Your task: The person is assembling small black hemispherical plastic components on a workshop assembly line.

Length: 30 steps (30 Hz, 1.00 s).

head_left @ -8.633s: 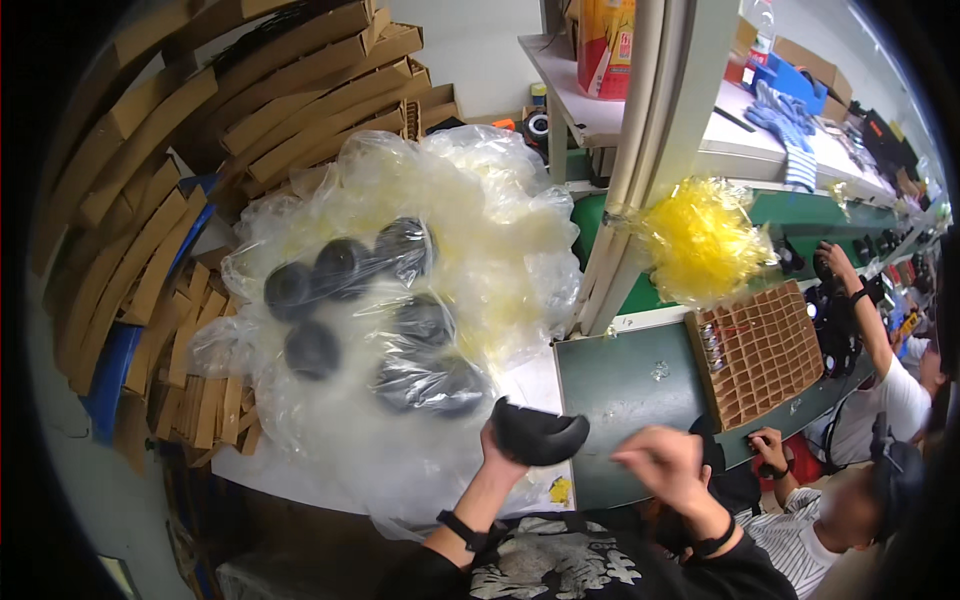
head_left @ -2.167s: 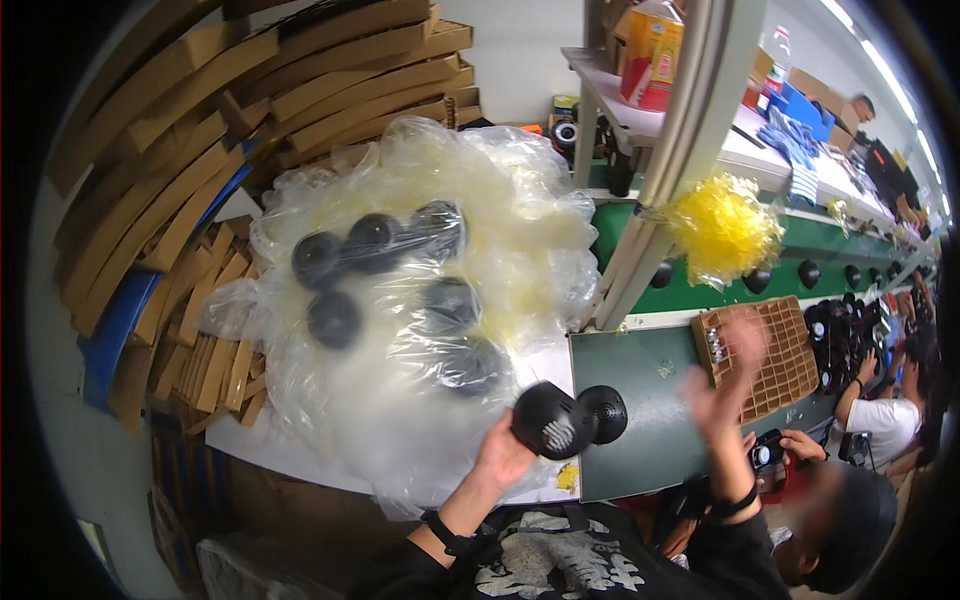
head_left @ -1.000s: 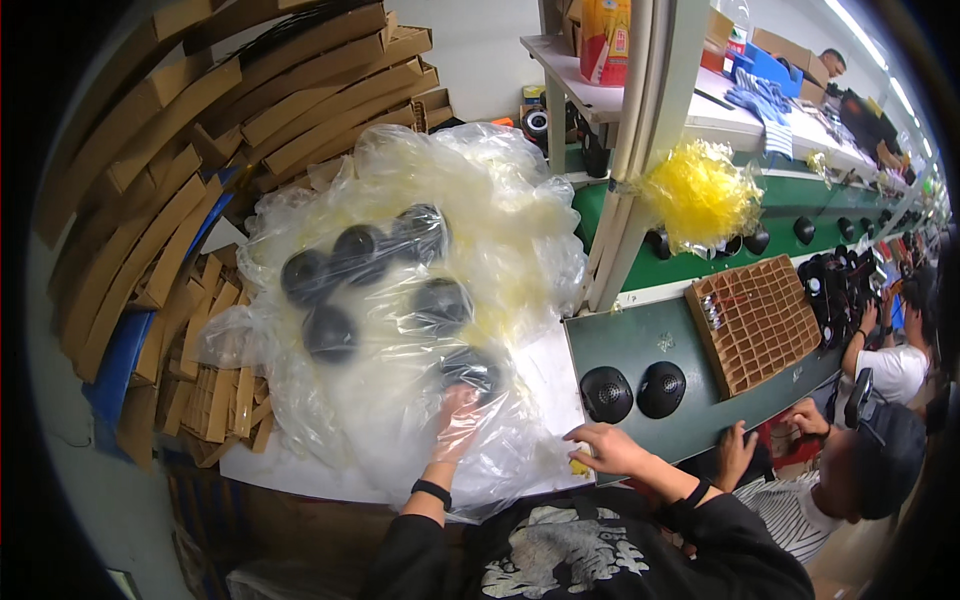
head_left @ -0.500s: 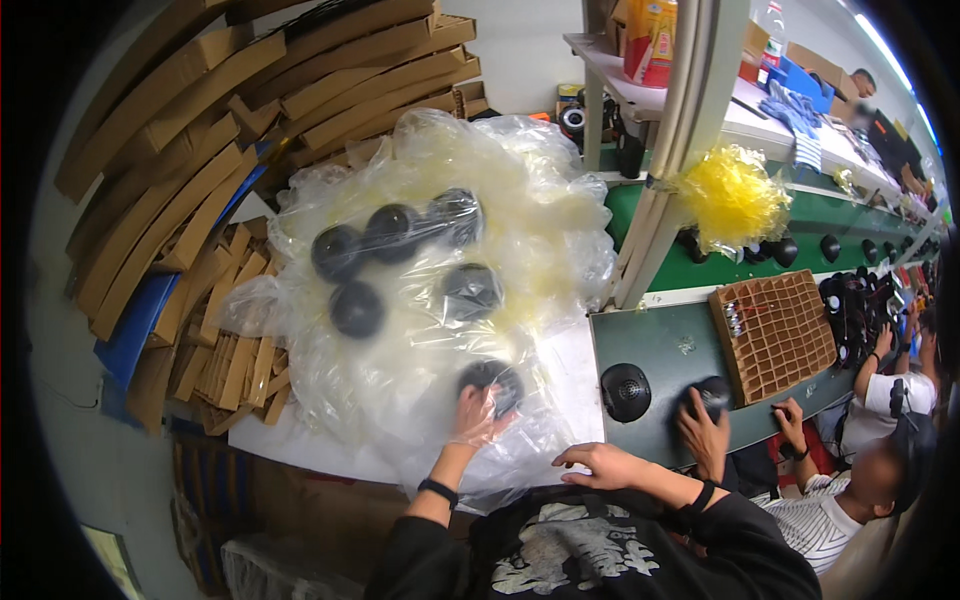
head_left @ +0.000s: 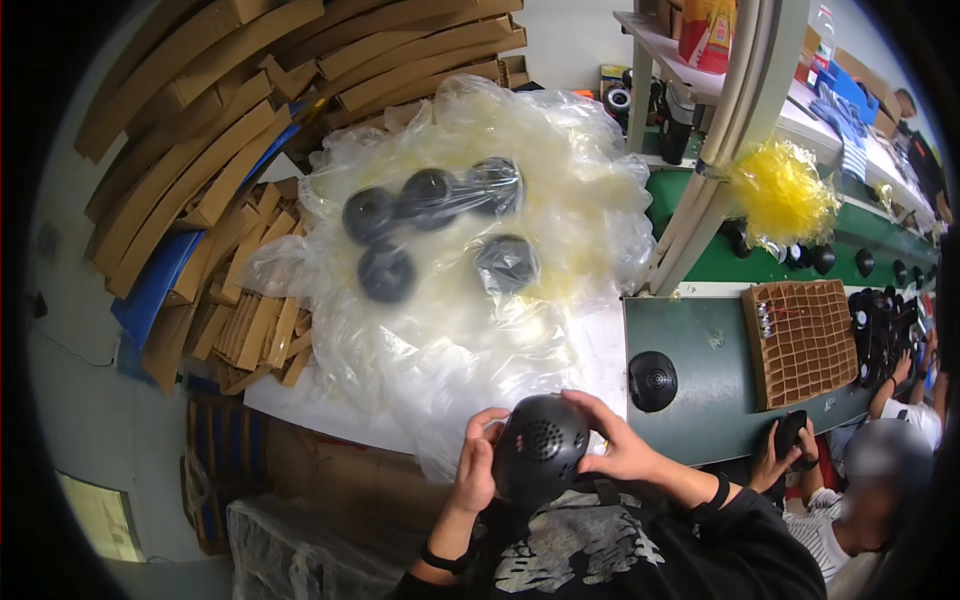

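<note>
"Fingers point(head_left: 596, 408) of both hands curve around a black perforated shell point(head_left: 545, 440), held just off the near edge of the clear plastic sheeting point(head_left: 470, 375)."

"How is the grip shared?"

"The left hand point(head_left: 474, 478) presses its left side with fingers and thumb; the right hand point(head_left: 630, 455) spans the opposite side, fingers above, thumb lower. The shell's pierced, rounded face shows upward."

"And the sheeting itself?"

"It spreads in folds over a white surface point(head_left: 602, 350). Five dark rounded pieces point(head_left: 428, 198) show through it (the film blurs their details): three in a row toward its far side, two nearer."

"What lies to the right of the sheeting?"

"One more black shell point(head_left: 653, 381), resting on a dark green surface point(head_left: 690, 340), perforations showing. Farther right of the sheeting sits a divided cardboard tray point(head_left: 805, 345); on that same side, a co-worker's hands point(head_left: 770, 465) hold a small dark part point(head_left: 791, 430)."

"Left of the sheeting?"

"Cardboard pieces point(head_left: 230, 130), stacked high."
</note>
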Available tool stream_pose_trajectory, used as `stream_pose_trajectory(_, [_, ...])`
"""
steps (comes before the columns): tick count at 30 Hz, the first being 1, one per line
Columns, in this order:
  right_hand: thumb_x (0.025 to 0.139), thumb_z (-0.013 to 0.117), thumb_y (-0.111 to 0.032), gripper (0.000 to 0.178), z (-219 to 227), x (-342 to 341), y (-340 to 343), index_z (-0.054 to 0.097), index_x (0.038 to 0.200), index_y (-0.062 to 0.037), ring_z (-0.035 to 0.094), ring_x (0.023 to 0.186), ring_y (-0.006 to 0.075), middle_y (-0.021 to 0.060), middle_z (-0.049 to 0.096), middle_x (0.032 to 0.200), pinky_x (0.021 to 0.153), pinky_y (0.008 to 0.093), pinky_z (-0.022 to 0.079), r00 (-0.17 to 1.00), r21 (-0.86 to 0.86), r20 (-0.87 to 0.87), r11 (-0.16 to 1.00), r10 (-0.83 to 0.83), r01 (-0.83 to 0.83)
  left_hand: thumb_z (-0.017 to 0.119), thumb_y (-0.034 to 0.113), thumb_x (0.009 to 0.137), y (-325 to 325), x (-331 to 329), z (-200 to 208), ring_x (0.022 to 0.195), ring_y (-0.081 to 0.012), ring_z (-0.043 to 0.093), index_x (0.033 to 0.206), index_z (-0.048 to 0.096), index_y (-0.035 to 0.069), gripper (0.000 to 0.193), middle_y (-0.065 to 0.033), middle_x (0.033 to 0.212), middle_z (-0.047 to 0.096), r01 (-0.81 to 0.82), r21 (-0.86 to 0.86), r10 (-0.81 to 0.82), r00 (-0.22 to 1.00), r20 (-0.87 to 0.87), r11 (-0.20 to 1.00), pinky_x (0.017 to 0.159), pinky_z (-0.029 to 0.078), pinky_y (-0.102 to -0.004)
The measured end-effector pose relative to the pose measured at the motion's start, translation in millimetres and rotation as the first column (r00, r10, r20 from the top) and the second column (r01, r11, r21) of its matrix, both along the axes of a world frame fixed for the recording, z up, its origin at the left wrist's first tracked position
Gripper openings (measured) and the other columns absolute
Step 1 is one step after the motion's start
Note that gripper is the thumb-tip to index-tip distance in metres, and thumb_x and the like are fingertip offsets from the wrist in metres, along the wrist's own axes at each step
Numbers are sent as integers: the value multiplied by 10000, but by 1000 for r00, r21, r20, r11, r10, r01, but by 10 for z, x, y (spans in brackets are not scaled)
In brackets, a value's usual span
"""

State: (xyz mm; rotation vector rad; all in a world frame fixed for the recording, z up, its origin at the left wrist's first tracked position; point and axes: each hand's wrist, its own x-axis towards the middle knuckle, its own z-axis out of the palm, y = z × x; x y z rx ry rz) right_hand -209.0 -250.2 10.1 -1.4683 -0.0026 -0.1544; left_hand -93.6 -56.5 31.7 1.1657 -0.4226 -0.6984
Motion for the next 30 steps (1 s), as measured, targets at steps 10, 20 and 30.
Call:
stream_pose_trajectory(10, [810, 628, -122, 267, 327, -171, -183, 568, 1043, -6, 548, 921, 265, 149, 545, 1018, 790, 345, 448, 889, -514, 286, 726, -357, 457, 558, 121, 918, -415, -91, 22, 755, -62, 458, 1293, 383, 18, 426, -20, 851, 531, 86, 220, -141, 959, 248, 972, 709, 382, -193])
stream_pose_trajectory(20, [776, 667, -10, 75, 506, -322, -35, 616, 831, -15, 581, 742, 281, 118, 586, 792, 638, 352, 471, 940, -357, 319, 904, -120, 236, 715, 100, 777, -926, 17, -130, 551, -30, 400, 1085, 497, -2, 391, 33, 576, 487, -164, 243, 65, 926, 372, 956, 517, 342, -203])
stream_pose_trajectory(30, [780, 728, -89, 240, 1170, -115, -2293, 540, 912, -22, 451, 673, 107, 1, 504, 765, 639, 238, 388, 63, -80, 646, 14, -761, 997, 743, 120, 722, -773, 77, -96, 642, -27, 403, 1163, 417, -6, 562, 50, 728, 484, 34, 121, -73, 938, 339, 992, 611, 336, -168])
